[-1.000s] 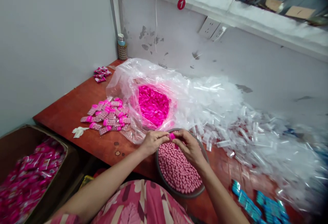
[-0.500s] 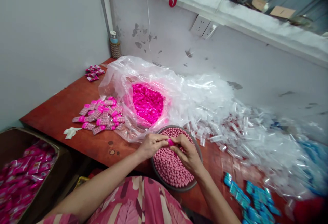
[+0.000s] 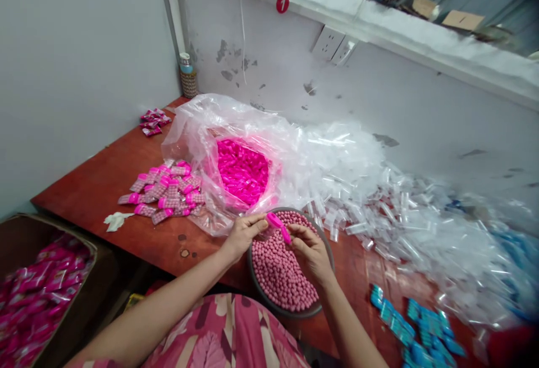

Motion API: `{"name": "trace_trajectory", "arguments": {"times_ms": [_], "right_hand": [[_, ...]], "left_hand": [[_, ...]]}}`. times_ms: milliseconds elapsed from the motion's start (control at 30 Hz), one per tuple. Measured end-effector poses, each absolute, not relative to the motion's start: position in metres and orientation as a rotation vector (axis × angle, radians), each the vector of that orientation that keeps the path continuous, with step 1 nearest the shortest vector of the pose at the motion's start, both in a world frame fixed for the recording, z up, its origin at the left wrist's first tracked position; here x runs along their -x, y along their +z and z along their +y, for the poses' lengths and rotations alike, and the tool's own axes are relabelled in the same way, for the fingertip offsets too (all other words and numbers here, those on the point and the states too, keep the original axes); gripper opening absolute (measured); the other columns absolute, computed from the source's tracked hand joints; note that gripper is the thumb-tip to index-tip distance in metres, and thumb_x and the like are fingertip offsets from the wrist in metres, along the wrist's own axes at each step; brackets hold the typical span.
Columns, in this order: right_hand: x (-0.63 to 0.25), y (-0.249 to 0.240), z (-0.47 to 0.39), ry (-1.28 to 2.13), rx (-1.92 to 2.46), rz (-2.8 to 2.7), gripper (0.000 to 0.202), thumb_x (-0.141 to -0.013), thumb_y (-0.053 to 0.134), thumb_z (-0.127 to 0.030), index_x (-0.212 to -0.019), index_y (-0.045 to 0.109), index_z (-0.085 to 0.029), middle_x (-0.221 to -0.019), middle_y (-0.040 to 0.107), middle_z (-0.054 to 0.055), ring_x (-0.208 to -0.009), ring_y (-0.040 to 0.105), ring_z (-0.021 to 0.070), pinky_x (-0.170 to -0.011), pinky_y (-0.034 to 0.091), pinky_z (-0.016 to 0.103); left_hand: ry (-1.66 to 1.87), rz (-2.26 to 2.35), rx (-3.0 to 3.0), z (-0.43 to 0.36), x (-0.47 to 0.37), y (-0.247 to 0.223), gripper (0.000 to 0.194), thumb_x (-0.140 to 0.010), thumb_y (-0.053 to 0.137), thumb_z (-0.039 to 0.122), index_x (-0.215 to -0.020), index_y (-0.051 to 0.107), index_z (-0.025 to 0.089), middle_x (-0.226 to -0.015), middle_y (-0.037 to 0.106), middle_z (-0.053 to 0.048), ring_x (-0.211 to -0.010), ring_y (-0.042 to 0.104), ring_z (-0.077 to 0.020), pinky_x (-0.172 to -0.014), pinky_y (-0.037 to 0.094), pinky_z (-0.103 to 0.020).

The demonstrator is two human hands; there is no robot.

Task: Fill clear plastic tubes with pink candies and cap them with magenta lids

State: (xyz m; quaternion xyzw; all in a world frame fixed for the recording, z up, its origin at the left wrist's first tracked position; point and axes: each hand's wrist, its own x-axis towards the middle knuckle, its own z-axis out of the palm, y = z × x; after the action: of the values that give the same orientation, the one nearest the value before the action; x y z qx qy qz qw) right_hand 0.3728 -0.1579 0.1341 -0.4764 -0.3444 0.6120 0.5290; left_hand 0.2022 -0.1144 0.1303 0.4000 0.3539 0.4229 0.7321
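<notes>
Over a round bowl (image 3: pixel 327 275) of pink beads (image 3: pixel 280 269), my left hand (image 3: pixel 244 233) pinches a small clear container (image 3: pixel 265 234). A bright pink cap (image 3: pixel 274 221) sits on its end, with the flip lid hanging open to the right. My right hand (image 3: pixel 310 249) has its thumb and fingers closed at that lid's edge. Behind the bowl, a clear plastic bag (image 3: pixel 197 115) lies open around many pink caps (image 3: pixel 244 174). Left of the bag is a pile of bead-filled containers (image 3: pixel 168 188) with pink caps.
Loose clear containers (image 3: pixel 357 199) spread along the right of the red table (image 3: pixel 105 177). Blue packets (image 3: pixel 429 323) lie at front right. A cardboard box (image 3: pixel 90 278) of pink packets stands at lower left. A crumpled white tissue (image 3: pixel 117 221) and a bottle (image 3: pixel 187 76) are also there.
My hands have moved slightly apart. The pink cap, earlier pressed between both hands' fingers, now shows with its lid swung open and the clear container beneath it visible.
</notes>
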Motion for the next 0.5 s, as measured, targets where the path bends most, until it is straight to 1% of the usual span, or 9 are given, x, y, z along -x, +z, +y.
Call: {"name": "trace_trajectory", "arguments": {"times_ms": [67, 133, 200, 267, 367, 433, 500], "right_hand": [[-0.366, 0.133, -0.153, 1.459, 1.146, -0.774, 0.021, -0.066, 0.065, -0.023, -0.087, 0.062, -0.022, -0.082, 0.060, 0.000, -0.067, 0.053, 0.0098, -0.061, 0.044, 0.023], [-0.360, 0.136, -0.148, 1.478, 1.149, -0.756, 0.020, -0.066, 0.065, -0.025, -0.086, 0.062, -0.021, -0.084, 0.061, 0.001, -0.071, 0.055, 0.0112, -0.064, 0.044, 0.024], [-0.357, 0.140, -0.145, 1.521, 1.130, -0.740, 0.021, -0.068, 0.063, -0.028, -0.087, 0.062, -0.021, -0.089, 0.061, 0.003, -0.077, 0.056, 0.0138, -0.069, 0.045, 0.028], [-0.356, 0.142, -0.145, 1.573, 1.119, -0.740, 0.025, -0.065, 0.065, -0.027, -0.090, 0.062, -0.022, -0.093, 0.061, 0.003, -0.082, 0.056, 0.0154, -0.074, 0.045, 0.031], [-0.353, 0.137, -0.146, 1.599, 1.151, -0.769, 0.029, -0.060, 0.069, -0.021, -0.088, 0.061, -0.024, -0.085, 0.061, 0.001, -0.076, 0.056, 0.0147, -0.073, 0.046, 0.032], [-0.349, 0.134, -0.142, 1.557, 1.143, -0.745, 0.021, -0.064, 0.066, -0.027, -0.084, 0.061, -0.024, -0.081, 0.060, 0.000, -0.073, 0.056, 0.0147, -0.070, 0.048, 0.033], [-0.346, 0.135, -0.135, 1.575, 1.108, -0.726, 0.017, -0.069, 0.061, -0.033, -0.083, 0.060, -0.023, -0.087, 0.060, 0.002, -0.078, 0.056, 0.0164, -0.070, 0.048, 0.035]], "left_hand": [[0.912, 0.757, -0.987, -0.115, -0.200, 0.131, 0.028, -0.069, 0.059, 0.032, -0.089, 0.066, 0.013, -0.086, 0.067, -0.006, -0.081, 0.059, -0.0189, -0.073, 0.045, -0.027], [0.905, 0.738, -1.027, -0.114, -0.198, 0.131, 0.028, -0.069, 0.059, 0.031, -0.090, 0.066, 0.014, -0.088, 0.067, -0.006, -0.085, 0.058, -0.0200, -0.078, 0.044, -0.029], [0.947, 0.760, -0.979, -0.113, -0.196, 0.129, 0.029, -0.071, 0.057, 0.030, -0.092, 0.065, 0.013, -0.089, 0.067, -0.006, -0.084, 0.059, -0.0199, -0.080, 0.043, -0.031], [1.009, 0.795, -0.915, -0.111, -0.193, 0.126, 0.029, -0.073, 0.056, 0.029, -0.095, 0.064, 0.013, -0.090, 0.067, -0.006, -0.085, 0.059, -0.0192, -0.081, 0.043, -0.031], [1.027, 0.819, -0.939, -0.107, -0.187, 0.121, 0.030, -0.074, 0.054, 0.028, -0.099, 0.062, 0.013, -0.093, 0.066, -0.006, -0.086, 0.059, -0.0187, -0.081, 0.042, -0.030], [1.011, 0.853, -1.056, -0.104, -0.183, 0.120, 0.030, -0.074, 0.054, 0.028, -0.099, 0.062, 0.014, -0.094, 0.066, -0.006, -0.085, 0.059, -0.0191, -0.080, 0.043, -0.031], [0.975, 0.870, -1.218, -0.103, -0.178, 0.120, 0.027, -0.074, 0.053, 0.029, -0.095, 0.065, 0.015, -0.091, 0.067, -0.006, -0.083, 0.059, -0.0192, -0.078, 0.044, -0.030]]}}
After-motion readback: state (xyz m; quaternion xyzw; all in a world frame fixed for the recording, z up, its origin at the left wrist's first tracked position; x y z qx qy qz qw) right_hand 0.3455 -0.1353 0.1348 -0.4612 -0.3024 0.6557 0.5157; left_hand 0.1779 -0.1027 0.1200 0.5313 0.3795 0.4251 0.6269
